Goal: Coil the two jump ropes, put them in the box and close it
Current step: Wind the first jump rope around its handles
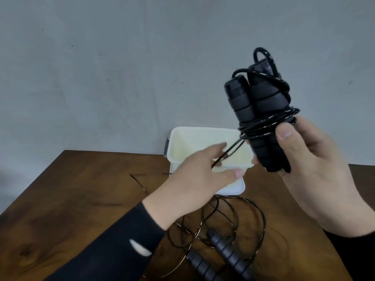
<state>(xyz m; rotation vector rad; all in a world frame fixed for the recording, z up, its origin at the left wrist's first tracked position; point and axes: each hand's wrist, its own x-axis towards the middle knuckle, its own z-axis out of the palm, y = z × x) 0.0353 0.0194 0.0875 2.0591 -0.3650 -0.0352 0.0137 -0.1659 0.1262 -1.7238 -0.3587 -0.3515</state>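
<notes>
**Rope wound on handles, white box open**

Right hand [310, 159], right of frame, grips the coiled jump rope [261, 110] upright. Left hand [200, 175] pinches its loose cord end over the open box [229, 187]. Second rope [219, 236] lies uncoiled at the table's [71, 199] lower edge.

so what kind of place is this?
Probably a plain indoor staging spot rather than a gym: a dark brown wooden table against a bare grey wall, holding only a white plastic box and a loose black jump rope.
</notes>
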